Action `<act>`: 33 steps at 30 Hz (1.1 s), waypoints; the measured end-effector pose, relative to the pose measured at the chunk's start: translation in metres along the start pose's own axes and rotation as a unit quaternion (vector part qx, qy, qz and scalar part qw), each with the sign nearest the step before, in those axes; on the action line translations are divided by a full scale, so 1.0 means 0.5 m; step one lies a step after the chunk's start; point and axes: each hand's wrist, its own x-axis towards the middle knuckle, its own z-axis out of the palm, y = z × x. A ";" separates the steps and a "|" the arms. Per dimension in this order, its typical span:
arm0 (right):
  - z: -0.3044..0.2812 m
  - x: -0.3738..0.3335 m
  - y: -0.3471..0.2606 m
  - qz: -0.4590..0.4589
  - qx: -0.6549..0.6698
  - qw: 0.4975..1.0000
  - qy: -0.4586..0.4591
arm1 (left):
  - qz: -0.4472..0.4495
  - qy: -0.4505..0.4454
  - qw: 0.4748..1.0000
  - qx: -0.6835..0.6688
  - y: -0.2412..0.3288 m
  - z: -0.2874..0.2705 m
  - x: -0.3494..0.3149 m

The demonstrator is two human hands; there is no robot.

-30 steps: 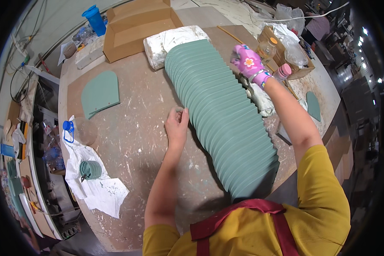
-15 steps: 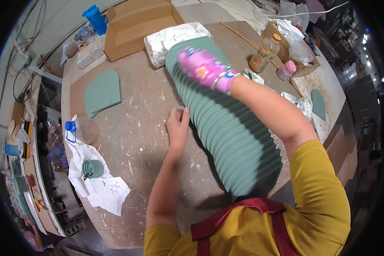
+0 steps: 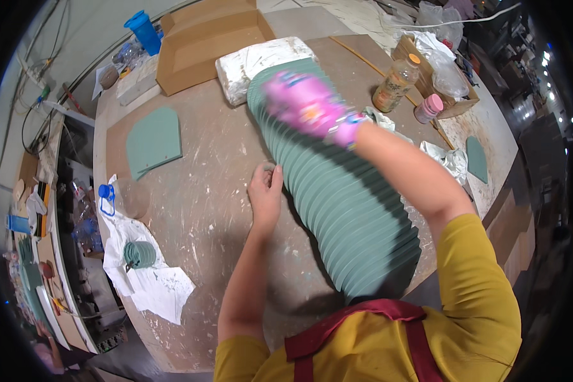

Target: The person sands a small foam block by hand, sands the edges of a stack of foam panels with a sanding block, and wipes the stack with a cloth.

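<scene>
A long row of thin green sheets (image 3: 337, 191), overlapping like a fanned stack, runs from the table's far middle down to my body. Over its far end is my right hand (image 3: 309, 108), in a pink flowered cloth glove or mitt; motion blur hides its fingers and whether it touches the sheets. My bare left hand (image 3: 265, 191) rests on the table at the row's left edge. Its thumb points up along that edge, and the fingers are loosely curled with nothing seen in them. A white wrapped block (image 3: 261, 60) lies against the row's far end.
Round-topped green sheets (image 3: 155, 141) lie on the table (image 3: 210, 159) at left, beyond a green roll (image 3: 140, 253) on white paper (image 3: 165, 296). An open cardboard box (image 3: 210, 48) and a blue cup (image 3: 144, 30) stand behind. At right are a bottle (image 3: 396, 86) and a pink-lidded jar (image 3: 428, 108).
My gloved right hand has moved slightly toward me and to the right over the green sheets. My left hand keeps its place beside the row.
</scene>
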 end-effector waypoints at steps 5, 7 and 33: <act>0.098 0.053 -0.017 -0.092 -0.309 0.946 0.033 | -0.015 -0.016 1.000 -0.016 -0.004 0.001 0.001; 0.036 0.047 0.002 0.017 -0.222 0.974 0.038 | -0.015 -0.011 1.000 -0.007 0.004 -0.005 -0.003; -0.036 0.043 0.111 0.107 -0.139 0.982 0.074 | -0.004 -0.007 1.000 -0.010 0.007 -0.001 -0.003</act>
